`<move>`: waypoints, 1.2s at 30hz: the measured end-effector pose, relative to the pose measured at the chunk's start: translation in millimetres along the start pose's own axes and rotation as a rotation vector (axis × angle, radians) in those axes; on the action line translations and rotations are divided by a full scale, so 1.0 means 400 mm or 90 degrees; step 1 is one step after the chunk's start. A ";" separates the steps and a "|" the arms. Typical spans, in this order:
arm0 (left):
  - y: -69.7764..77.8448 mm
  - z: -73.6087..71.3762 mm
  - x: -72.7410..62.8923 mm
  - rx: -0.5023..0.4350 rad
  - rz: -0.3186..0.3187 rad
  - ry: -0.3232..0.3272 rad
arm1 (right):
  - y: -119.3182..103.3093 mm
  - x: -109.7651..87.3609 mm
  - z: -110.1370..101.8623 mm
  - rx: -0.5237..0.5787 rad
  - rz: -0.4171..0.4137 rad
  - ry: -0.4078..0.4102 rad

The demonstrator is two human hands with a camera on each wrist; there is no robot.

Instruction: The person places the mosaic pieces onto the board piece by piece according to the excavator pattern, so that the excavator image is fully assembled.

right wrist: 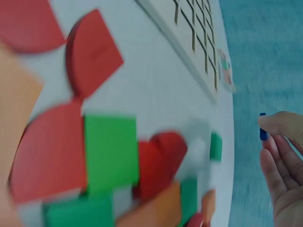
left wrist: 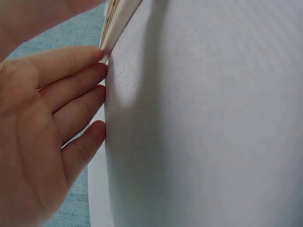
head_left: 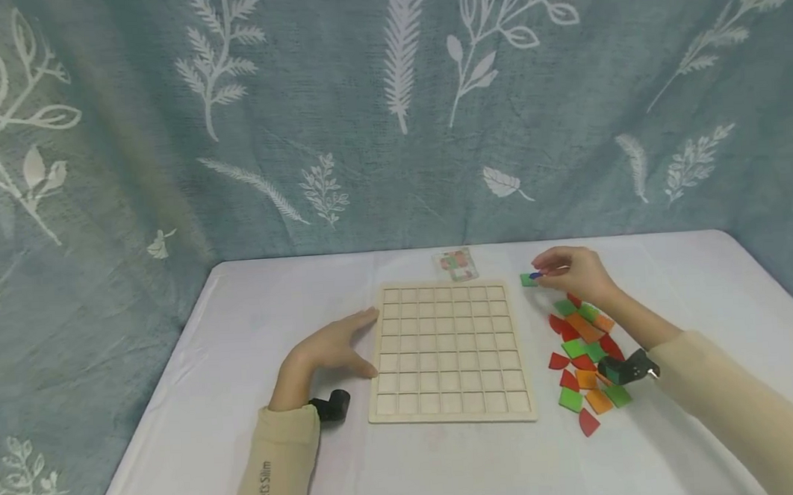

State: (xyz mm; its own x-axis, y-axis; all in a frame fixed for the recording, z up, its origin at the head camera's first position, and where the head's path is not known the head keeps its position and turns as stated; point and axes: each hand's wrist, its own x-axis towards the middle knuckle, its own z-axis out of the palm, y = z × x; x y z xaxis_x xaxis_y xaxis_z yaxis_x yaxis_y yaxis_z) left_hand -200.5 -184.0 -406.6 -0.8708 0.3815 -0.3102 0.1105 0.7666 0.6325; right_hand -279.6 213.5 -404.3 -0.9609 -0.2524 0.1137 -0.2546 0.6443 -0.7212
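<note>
My left hand point(head_left: 334, 346) rests at the left edge of a pale wooden grid board point(head_left: 455, 418), its fingers fairly straight and spread from the thumb. In the left wrist view the fingertips point(left wrist: 98, 71) touch the white cloth and the board's side. Beyond the board's far right corner, my right hand point(head_left: 576, 272) pinches a small blue piece point(right wrist: 263, 126) between thumb and fingers, raised over the table. A green square tile point(head_left: 527, 279) lies just beside that hand. The grid's cells hold no tiles.
Several red quarter-round, green square and orange tiles point(head_left: 587, 381) lie loosely scattered right of the board, under the right forearm. A small clear packet with a coloured pattern card point(head_left: 456, 264) lies behind the board. A patterned blue-green curtain point(head_left: 365, 167) hangs behind the white table point(head_left: 448, 469).
</note>
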 end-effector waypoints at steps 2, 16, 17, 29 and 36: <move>0.000 0.007 0.005 -0.005 0.001 -0.003 | -0.019 0.004 0.013 -0.001 -0.011 -0.017; 0.007 0.031 0.015 -0.007 -0.023 0.000 | -0.128 0.076 0.176 0.092 -0.127 -0.071; 0.007 0.031 0.015 -0.006 -0.024 -0.001 | -0.136 0.081 0.188 0.101 -0.134 -0.071; -0.004 0.020 0.007 -0.005 -0.014 0.003 | -0.193 0.139 0.333 0.098 -0.216 -0.114; -0.011 0.006 0.002 -0.001 0.000 0.009 | -0.229 0.144 0.380 0.093 -0.186 -0.127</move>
State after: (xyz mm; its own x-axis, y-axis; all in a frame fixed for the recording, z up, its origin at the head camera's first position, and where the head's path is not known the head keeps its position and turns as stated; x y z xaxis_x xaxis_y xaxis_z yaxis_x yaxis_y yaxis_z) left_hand -200.6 -185.9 -411.3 -0.8775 0.3739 -0.3002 0.1094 0.7656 0.6339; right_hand -295.2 30.0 -435.6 -0.8064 -0.5549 0.2042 -0.4828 0.4186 -0.7692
